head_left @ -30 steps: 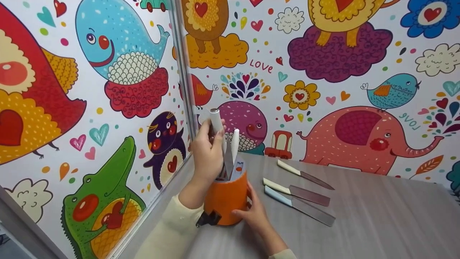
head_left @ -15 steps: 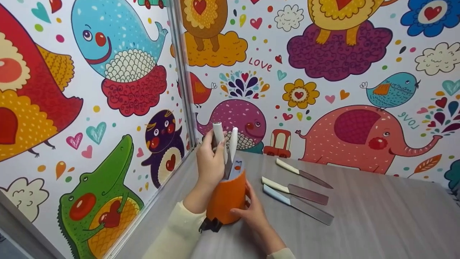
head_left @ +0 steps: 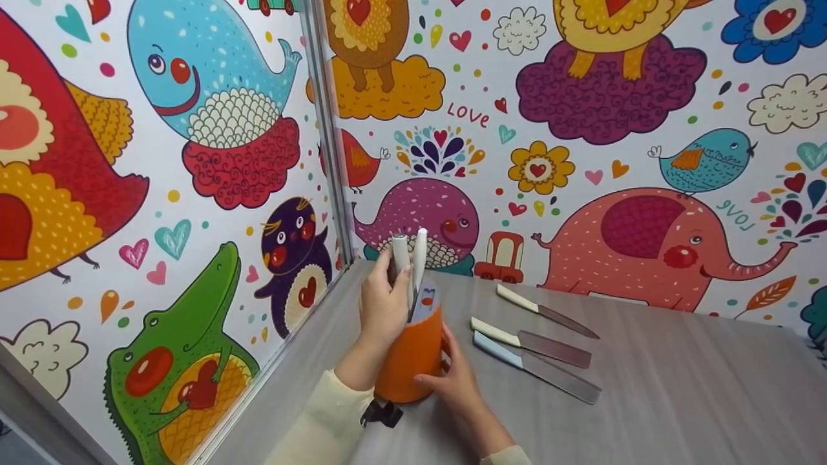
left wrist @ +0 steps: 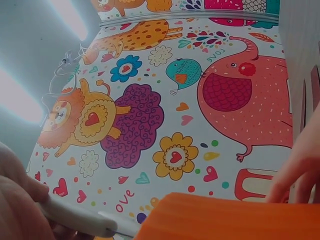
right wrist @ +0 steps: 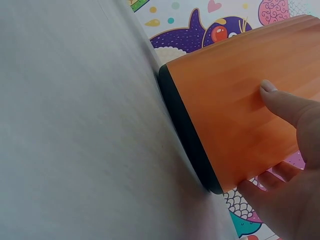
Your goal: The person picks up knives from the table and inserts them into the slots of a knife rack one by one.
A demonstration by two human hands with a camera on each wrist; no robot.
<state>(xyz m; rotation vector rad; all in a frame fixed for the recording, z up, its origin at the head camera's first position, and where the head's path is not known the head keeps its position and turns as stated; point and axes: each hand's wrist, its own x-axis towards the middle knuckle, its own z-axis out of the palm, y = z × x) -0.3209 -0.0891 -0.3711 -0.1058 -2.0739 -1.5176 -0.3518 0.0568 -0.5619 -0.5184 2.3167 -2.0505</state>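
Note:
An orange knife block (head_left: 408, 365) stands upright on the grey table, its dark base against the tabletop in the right wrist view. My left hand (head_left: 381, 300) grips the pale handle (head_left: 401, 253) of a knife above the block's opening; its blade runs down into the block and is mostly hidden. Beside it, a white-handled knife (head_left: 420, 255) sticks up from the block. My right hand (head_left: 460, 378) holds the block's right side, the thumb (right wrist: 275, 97) lying on the orange wall (right wrist: 225, 110) and the other fingers around the edge.
To the right on the table (head_left: 685, 381) lie a cream-handled pointed knife (head_left: 549, 313), a cream-handled cleaver (head_left: 552, 349) and a blue-handled cleaver (head_left: 559, 378). Cartoon-printed walls (head_left: 581, 161) stand close at the left and behind.
My left hand has moved down and slightly right, lowering the knife so more of its blade is inside the block. The right hand keeps its hold on the block.

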